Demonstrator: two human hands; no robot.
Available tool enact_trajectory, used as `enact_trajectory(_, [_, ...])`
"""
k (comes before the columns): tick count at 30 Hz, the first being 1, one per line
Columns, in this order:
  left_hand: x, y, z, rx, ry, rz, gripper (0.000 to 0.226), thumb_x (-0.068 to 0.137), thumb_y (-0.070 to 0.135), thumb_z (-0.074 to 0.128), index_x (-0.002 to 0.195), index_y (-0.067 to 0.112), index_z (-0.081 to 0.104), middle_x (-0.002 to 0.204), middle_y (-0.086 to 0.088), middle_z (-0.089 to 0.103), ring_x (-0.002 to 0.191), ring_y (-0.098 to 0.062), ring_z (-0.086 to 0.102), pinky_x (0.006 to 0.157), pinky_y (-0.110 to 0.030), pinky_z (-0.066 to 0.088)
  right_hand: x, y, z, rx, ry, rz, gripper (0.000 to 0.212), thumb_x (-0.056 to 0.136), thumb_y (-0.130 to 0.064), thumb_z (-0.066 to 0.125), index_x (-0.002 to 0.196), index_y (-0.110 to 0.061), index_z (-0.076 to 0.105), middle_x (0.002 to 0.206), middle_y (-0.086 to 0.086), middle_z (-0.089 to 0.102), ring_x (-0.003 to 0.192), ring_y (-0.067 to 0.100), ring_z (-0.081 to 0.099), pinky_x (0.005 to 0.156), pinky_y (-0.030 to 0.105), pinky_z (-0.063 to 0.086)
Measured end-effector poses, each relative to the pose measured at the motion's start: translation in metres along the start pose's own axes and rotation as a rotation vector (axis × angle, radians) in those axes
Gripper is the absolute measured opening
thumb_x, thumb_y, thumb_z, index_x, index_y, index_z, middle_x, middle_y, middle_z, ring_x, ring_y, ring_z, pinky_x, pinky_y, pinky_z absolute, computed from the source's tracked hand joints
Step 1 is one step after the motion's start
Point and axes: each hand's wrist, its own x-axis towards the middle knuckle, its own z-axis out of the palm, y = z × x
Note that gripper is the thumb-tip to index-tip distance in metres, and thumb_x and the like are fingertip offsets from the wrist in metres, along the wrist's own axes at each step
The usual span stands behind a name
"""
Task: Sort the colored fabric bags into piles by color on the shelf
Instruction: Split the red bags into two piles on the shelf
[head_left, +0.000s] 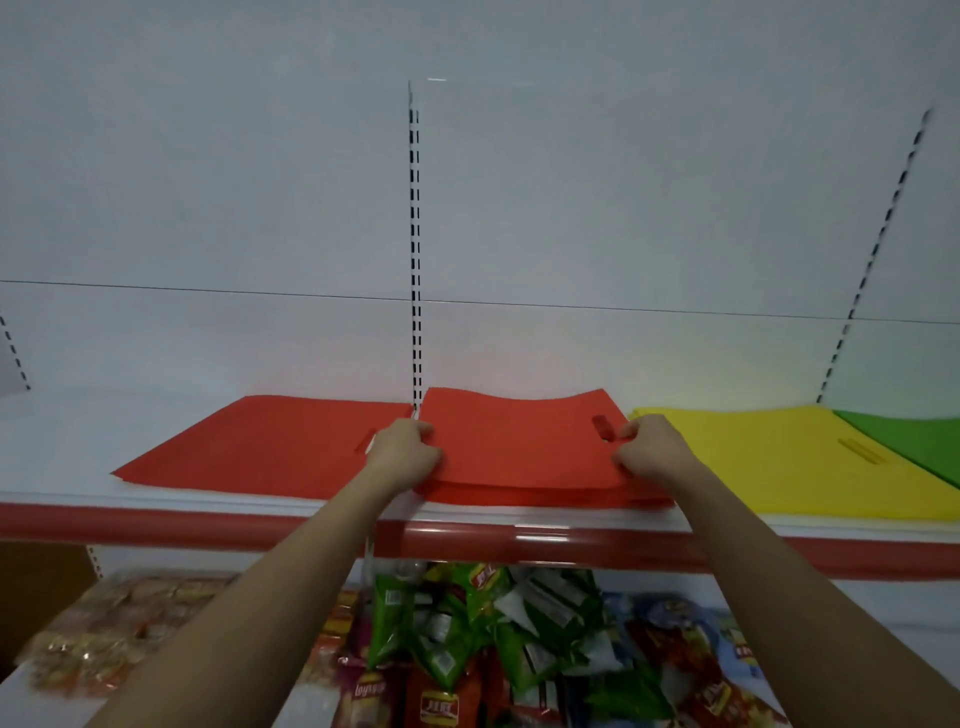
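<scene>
Two hands, left hand (402, 449) and right hand (649, 447), grip one red bag (519, 441).

The light is dim and even, with a cool grey cast over the white back panel (208, 182). A bright glare streak lies on the glossy red shelf edge strip (519, 540). Wide-angle distortion bends the slotted metal upright (878, 249) at the right. Everything looks soft, and the snack packets (493, 639) below are blurred.

We grip the red bag (519, 441) with left hand (402, 452) and right hand (647, 449). It tops a red stack on the shelf (208, 499). A yellow bag (779, 462) lies just beside.
</scene>
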Motion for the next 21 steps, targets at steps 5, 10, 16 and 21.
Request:
enact_trajectory(5, [-0.001, 0.000, 0.027, 0.189, -0.024, -0.023, 0.054, 0.087, 0.028, 0.060, 0.141, 0.023, 0.052, 0.141, -0.011, 0.053, 0.135, -0.033, 0.037, 0.111, -0.040, 0.036, 0.007, 0.026, 0.007, -0.098, -0.004, 0.035, 0.021, 0.080, -0.006, 0.061, 0.096, 0.001, 0.071, 0.097, 0.021, 0.070, 0.093, 0.036, 0.066, 0.074, 0.034, 0.051])
enact_trajectory(10, [-0.001, 0.000, 0.030, 0.268, -0.002, 0.008, 0.053, 0.091, 0.030, 0.058, 0.143, 0.022, 0.048, 0.145, -0.008, 0.050, 0.138, -0.033, 0.030, 0.110, -0.042, 0.033, 0.010, 0.028, 0.010, -0.157, 0.005, 0.005, 0.024, 0.078, -0.007, 0.060, 0.100, -0.004, 0.071, 0.102, 0.018, 0.070, 0.097, 0.035, 0.065, 0.081, 0.035, 0.053])
enact_trajectory(16, [0.002, -0.002, 0.019, 0.416, 0.004, 0.076, 0.057, 0.094, 0.047, 0.055, 0.148, 0.035, 0.040, 0.156, -0.002, 0.032, 0.141, -0.033, 0.022, 0.112, -0.048, 0.031, 0.005, 0.022, 0.008, -0.245, 0.112, 0.058, 0.041, 0.090, -0.037, 0.059, 0.125, -0.016, 0.057, 0.132, 0.015, 0.046, 0.126, 0.036, 0.039, 0.096, 0.044, 0.041])
enact_trajectory(21, [0.010, -0.004, -0.008, 0.463, 0.081, 0.157, 0.055, 0.094, 0.056, 0.050, 0.145, 0.037, 0.045, 0.156, 0.002, 0.033, 0.142, -0.029, 0.021, 0.110, -0.049, 0.029, -0.001, -0.010, -0.005, -0.059, 0.281, -0.134, 0.030, 0.089, -0.023, 0.058, 0.117, -0.013, 0.059, 0.120, 0.015, 0.055, 0.111, 0.035, 0.055, 0.091, 0.042, 0.047])
